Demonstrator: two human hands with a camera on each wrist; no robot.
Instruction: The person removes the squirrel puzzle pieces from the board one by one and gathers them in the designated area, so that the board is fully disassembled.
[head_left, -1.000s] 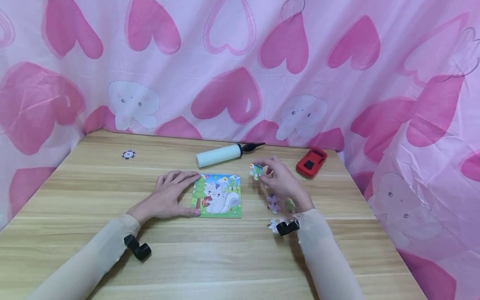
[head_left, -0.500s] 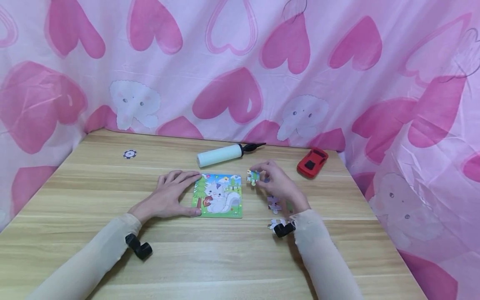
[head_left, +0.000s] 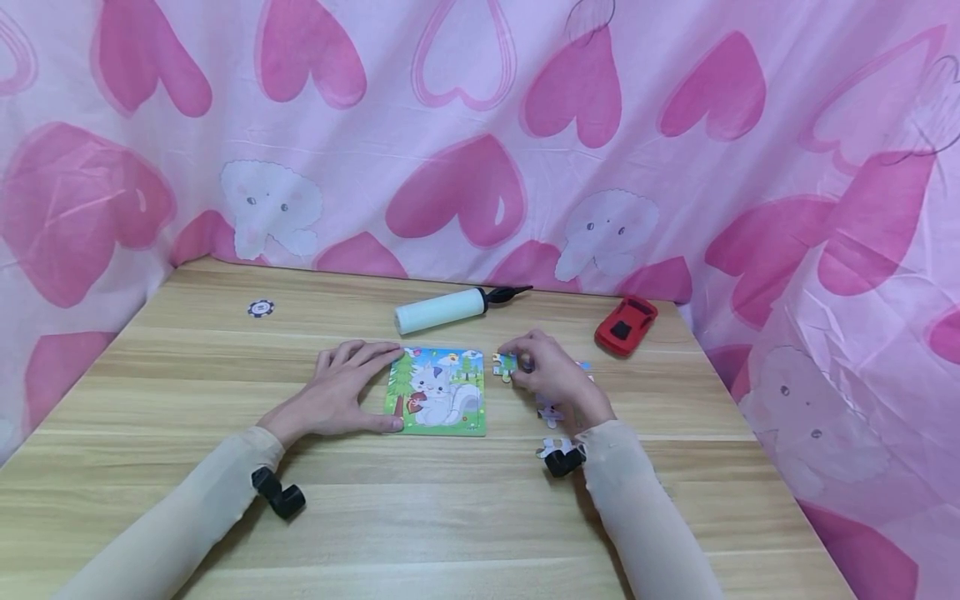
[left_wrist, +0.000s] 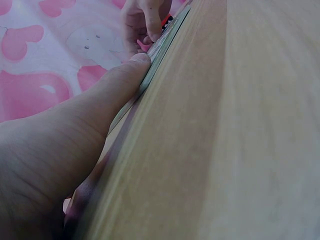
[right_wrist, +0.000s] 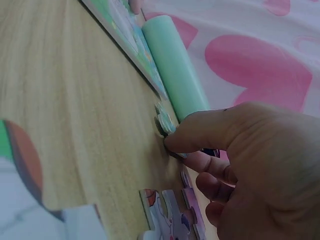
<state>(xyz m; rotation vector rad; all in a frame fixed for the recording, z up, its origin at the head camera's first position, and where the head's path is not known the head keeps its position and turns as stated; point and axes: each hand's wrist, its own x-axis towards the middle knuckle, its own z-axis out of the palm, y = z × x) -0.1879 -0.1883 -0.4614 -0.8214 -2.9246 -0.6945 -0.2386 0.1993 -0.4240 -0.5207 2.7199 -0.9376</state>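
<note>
Since 1 second ago the right hand [head_left: 551, 375], pinching a puzzle piece [head_left: 505, 365], has lowered it toward the cat puzzle board [head_left: 438, 393], which the flat, open left hand [head_left: 341, 396] steadies.

- We see a wooden table [head_left: 187, 392] with pale planks running side to side.
- At about 12 o'clock of the table lies a white hand pump [head_left: 441, 310] on its side, its black nozzle pointing toward 3 o'clock.
- Toward 2 o'clock sits a red toy car [head_left: 626, 324], close to the back edge.
- Toward 10 o'clock lies a small poker chip [head_left: 260, 308], flat and well apart from everything else.
- Behind and at 3 o'clock hangs a pink curtain [head_left: 480, 125] printed with hearts and white elephants.
</note>
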